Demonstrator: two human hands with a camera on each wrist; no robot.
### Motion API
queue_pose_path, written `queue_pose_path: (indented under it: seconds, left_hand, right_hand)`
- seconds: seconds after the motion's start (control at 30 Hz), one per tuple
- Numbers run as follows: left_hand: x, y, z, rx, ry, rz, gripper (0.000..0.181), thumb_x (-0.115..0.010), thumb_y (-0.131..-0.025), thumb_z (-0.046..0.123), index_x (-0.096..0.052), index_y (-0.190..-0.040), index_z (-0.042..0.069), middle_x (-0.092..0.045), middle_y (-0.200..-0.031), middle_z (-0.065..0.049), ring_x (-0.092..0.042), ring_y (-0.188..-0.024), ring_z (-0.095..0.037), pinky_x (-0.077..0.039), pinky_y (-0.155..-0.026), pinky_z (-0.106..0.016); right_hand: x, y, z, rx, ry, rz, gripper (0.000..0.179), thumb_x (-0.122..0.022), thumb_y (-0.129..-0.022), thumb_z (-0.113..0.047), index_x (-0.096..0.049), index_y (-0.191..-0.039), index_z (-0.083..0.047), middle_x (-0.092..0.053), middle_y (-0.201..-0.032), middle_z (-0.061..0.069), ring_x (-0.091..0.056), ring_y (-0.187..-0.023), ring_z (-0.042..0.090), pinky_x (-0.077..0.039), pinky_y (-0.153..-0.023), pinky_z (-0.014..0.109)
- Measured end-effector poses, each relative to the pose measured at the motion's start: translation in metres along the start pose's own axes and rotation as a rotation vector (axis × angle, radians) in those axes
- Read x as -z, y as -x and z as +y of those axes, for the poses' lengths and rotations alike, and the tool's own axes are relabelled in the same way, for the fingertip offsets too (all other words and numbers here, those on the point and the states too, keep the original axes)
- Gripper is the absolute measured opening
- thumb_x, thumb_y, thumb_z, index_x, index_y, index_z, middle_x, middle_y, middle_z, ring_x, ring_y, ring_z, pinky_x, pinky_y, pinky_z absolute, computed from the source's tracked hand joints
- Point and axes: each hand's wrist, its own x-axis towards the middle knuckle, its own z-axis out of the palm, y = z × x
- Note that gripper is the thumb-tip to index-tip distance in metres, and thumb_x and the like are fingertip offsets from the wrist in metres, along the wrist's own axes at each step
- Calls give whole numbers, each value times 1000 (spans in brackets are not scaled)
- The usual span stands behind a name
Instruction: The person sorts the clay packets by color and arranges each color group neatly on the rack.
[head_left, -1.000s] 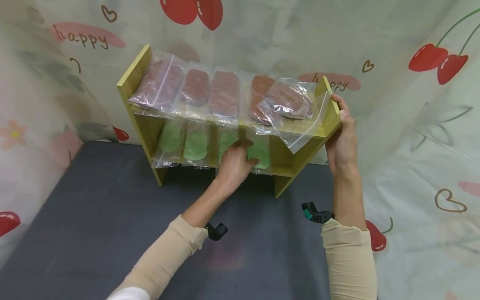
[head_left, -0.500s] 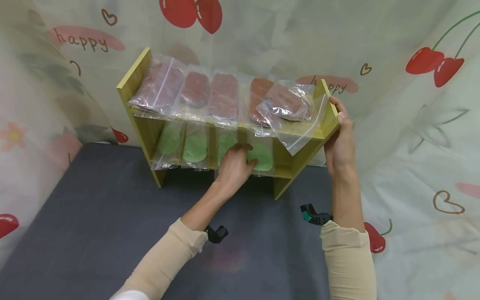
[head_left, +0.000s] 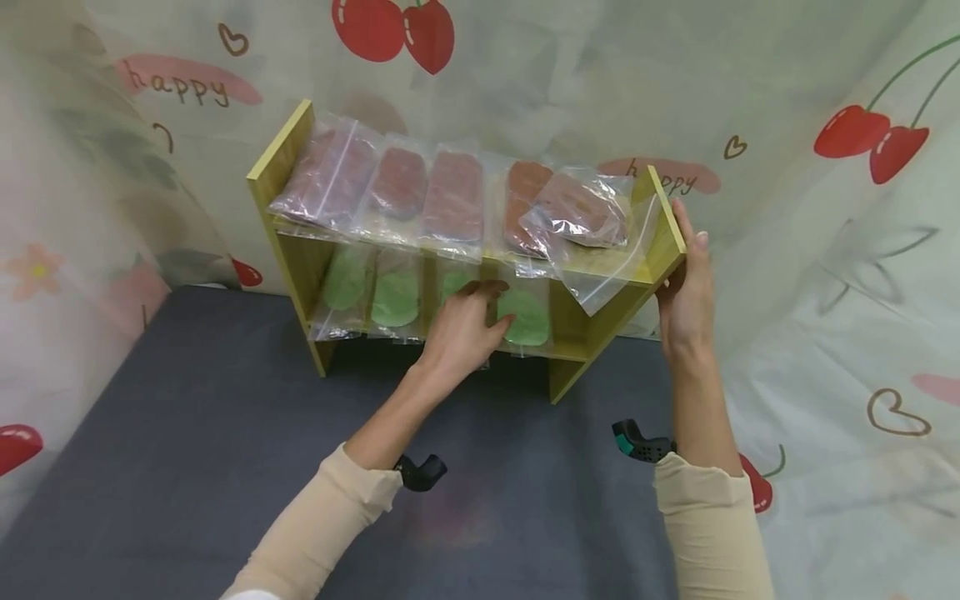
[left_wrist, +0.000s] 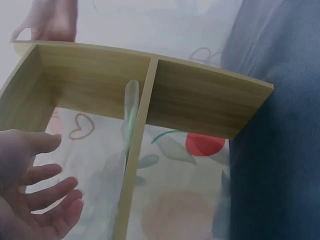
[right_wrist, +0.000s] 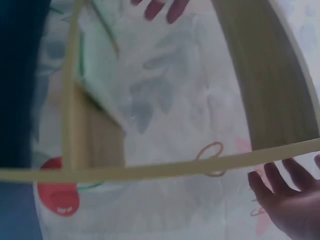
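A small two-tier wooden shelf [head_left: 607, 333] stands against the patterned backdrop. My left hand [head_left: 461, 329] reaches in front of its lower tier, among flat clear bags with green slices. Covering part of one green bag [head_left: 453, 279], that hand is left of another green bag [head_left: 525, 317]. In the left wrist view its fingers are spread and loosely bent, with nothing between them. My right hand [head_left: 688, 292] is at the outer face of the right side panel [head_left: 666, 221]; its fingertips lie at the panel edge in the right wrist view, not wrapped round it.
Several zip bags with reddish-brown meat-like slices, such as a left bag [head_left: 326, 179], fill the upper tier. A crumpled zip bag [head_left: 581, 208] overhangs its front edge at the right. Dark grey cloth [head_left: 187, 467] covers the table.
My left hand has shifted slightly left relative to the shelf. The right thumb has lifted away from the side panel's edge. The head view has shifted a little; the bags look unchanged.
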Motion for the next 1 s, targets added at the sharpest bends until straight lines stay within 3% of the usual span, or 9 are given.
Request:
queue_pose_path:
  seconds: [0.07,0.17,0.3,0.4,0.5,0.67,0.83,0.9,1.0]
  left_hand:
    - [3,1,-1,-13,-18,-1,45,-74,-89,28,-64,-130,14,-68,-117,-6,-65,-90,-22,-52,-65,-38]
    - [8,5,-3,-50,-47,-14,49,-76,-88,32,-63,-132,15,-67,-120,-7,-64,-97,-26,-53,-67,-40]
    - [16,15,-9,-136,-102,-31,54,-78,-87,35,-61,-133,12,-64,-125,-10,-61,-109,-30,-51,-85,-43]
    - [24,25,-15,-194,-171,-34,60,-77,-86,43,-60,-134,12,-59,-132,-11,-56,-119,-32,-47,-95,-47]
    - [32,36,-22,-239,-253,-39,68,-71,-87,55,-56,-139,15,-51,-142,-12,-47,-130,-35,-40,-104,-51]
    - [44,55,-35,-283,-351,-40,76,-61,-87,66,-48,-146,20,-42,-149,-14,-35,-138,-38,-27,-112,-55]
    - [58,71,-45,-268,-426,-53,80,-51,-89,73,-42,-151,23,-38,-151,-14,-30,-141,-40,-22,-113,-59]
    - [62,77,-48,-255,-456,-66,83,-44,-89,76,-39,-153,24,-34,-155,-12,-28,-143,-40,-20,-113,-60]
    - [68,89,-54,-239,-497,-83,86,-44,-87,79,-36,-154,25,-28,-159,-12,-23,-145,-40,-17,-114,-61]
  right_hand:
    - [4,2,2,27,54,-8,50,-26,-107,-46,-37,-154,-31,-31,-159,0,-30,-144,21,-19,-117,44]
    - [10,7,9,70,123,7,51,-30,-107,-45,-47,-149,-21,-46,-147,4,-39,-137,21,-28,-113,42]
    - [19,18,19,120,231,-11,47,-36,-107,-37,-56,-138,-8,-58,-130,8,-48,-126,23,-37,-106,39]
    - [26,27,23,151,398,-57,45,-35,-108,-32,-44,-150,-17,-52,-144,5,-45,-134,19,-35,-110,37]
    - [33,38,29,164,536,-98,50,-36,-108,-30,-26,-157,-30,-36,-157,1,-35,-143,20,-30,-114,38]
    - [43,58,40,151,708,-124,60,-46,-106,-33,-17,-158,-33,-26,-161,-3,-28,-146,24,-25,-115,51]
    - [50,76,48,115,910,-163,75,-54,-101,-37,-7,-160,-31,-15,-164,-4,-19,-149,29,-18,-116,56]
    - [51,83,50,103,962,-185,79,-56,-100,-38,-5,-160,-29,-12,-165,-1,-17,-149,31,-17,-116,57]
    - [52,93,56,105,1015,-213,83,-59,-99,-38,-5,-161,-25,-12,-166,3,-16,-149,33,-17,-115,58]
